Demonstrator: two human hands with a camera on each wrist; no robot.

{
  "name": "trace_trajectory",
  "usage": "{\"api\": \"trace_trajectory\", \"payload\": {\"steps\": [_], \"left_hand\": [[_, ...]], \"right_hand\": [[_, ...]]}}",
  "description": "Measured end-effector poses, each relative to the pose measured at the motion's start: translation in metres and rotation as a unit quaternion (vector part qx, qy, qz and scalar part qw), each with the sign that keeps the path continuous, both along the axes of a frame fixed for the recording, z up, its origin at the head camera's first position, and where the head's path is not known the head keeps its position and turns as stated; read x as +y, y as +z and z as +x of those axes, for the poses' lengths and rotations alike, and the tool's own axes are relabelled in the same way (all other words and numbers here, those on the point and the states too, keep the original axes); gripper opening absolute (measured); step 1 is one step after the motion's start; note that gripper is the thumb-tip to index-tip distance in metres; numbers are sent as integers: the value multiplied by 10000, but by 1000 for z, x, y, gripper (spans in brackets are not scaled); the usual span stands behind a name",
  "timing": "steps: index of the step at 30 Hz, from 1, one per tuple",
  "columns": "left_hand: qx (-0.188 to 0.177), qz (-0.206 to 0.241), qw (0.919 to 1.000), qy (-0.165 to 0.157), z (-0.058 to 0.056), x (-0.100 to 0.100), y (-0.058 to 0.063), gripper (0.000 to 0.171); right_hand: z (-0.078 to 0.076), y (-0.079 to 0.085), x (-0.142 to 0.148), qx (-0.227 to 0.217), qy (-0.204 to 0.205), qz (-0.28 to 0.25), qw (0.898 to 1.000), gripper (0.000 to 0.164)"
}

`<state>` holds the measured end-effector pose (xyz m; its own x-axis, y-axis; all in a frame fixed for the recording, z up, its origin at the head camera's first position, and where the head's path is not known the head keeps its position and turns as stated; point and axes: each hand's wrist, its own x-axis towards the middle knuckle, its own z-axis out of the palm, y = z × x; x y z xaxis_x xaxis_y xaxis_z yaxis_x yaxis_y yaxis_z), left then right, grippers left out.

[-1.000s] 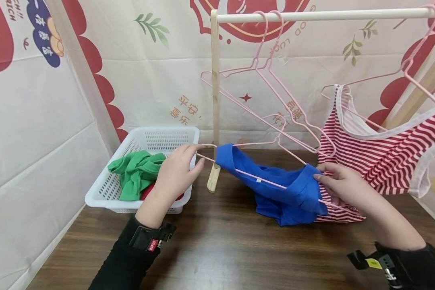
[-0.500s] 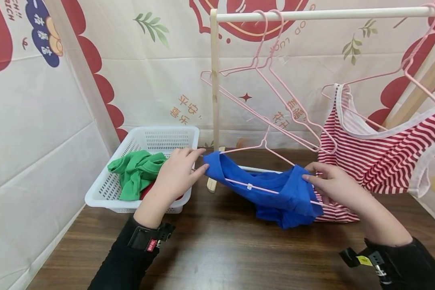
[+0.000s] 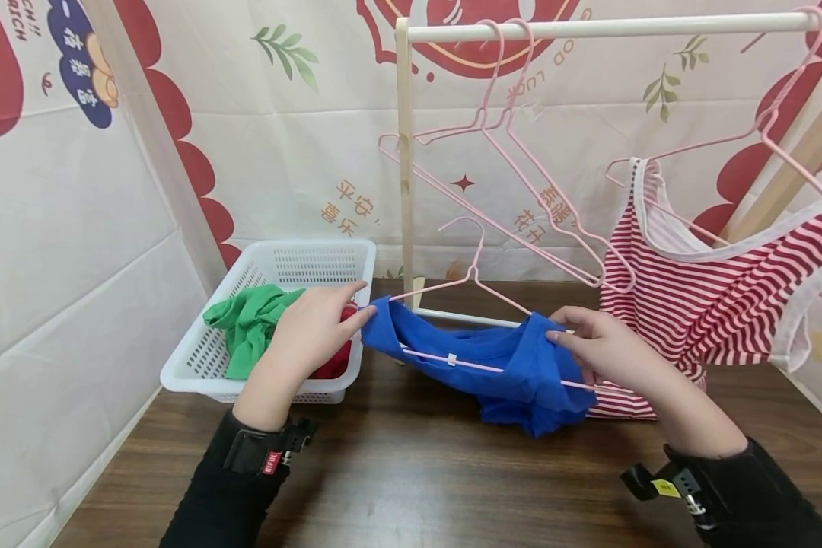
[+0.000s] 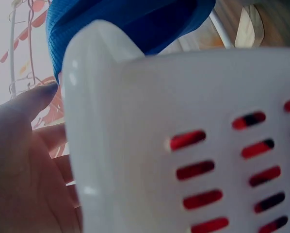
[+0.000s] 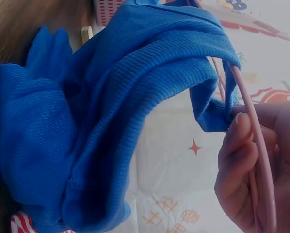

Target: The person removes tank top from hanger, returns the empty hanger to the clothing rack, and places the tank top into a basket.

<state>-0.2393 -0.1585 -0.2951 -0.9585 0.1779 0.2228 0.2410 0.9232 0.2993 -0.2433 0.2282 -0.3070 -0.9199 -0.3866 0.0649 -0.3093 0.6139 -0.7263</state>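
A blue tank top (image 3: 520, 380) hangs on a pink clothes hanger (image 3: 476, 274), its hook pointing up, low over the table. My left hand (image 3: 308, 327) holds the hanger's left end between thumb and forefinger, beside the top's left strap. In the left wrist view, the basket's wall covers part of that hand. Over on the right, my right hand (image 3: 606, 350) pinches the other strap near the hanger's right arm. The right wrist view shows the hanger wire (image 5: 256, 131) running past the curled fingers (image 5: 237, 160), with the blue cloth at their tips.
A white basket (image 3: 181, 373) with green (image 3: 253, 320) and red clothes (image 3: 336, 361) stands beneath my left hand. Two bare pink hangers (image 3: 514, 114) hang from the white rail (image 3: 610, 30). A red-striped tank top (image 3: 712, 297) hangs at the right, behind my right hand.
Both hands have moved left and slightly toward me, carrying the hanger and blue tank top. The hanger's hook has come further into sight, and my left hand now overlaps the basket more.
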Motion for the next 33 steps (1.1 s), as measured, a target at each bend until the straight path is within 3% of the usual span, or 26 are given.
{"api": "trace_trajectory", "payload": {"steps": [7, 14, 20, 25, 33], "left_hand": [[-120, 6, 9999, 66, 0, -7, -2, 64], [50, 21, 9996, -262, -1, -10, -4, 49], [186, 579, 9980, -186, -1, -7, -3, 38], [474, 1046, 9933, -98, -2, -3, -4, 27], [1123, 1119, 9870, -245, -2, 11, -6, 21]], "right_hand": [[3, 3, -8, 141, 62, -170, 9997, 22], [8, 5, -12, 596, -130, -391, 9974, 19], [15, 8, -12, 1265, -235, -311, 9912, 14], [21, 12, -15, 2105, -384, 130, 9768, 9], [27, 16, -17, 3245, -887, 1170, 9344, 14]]}}
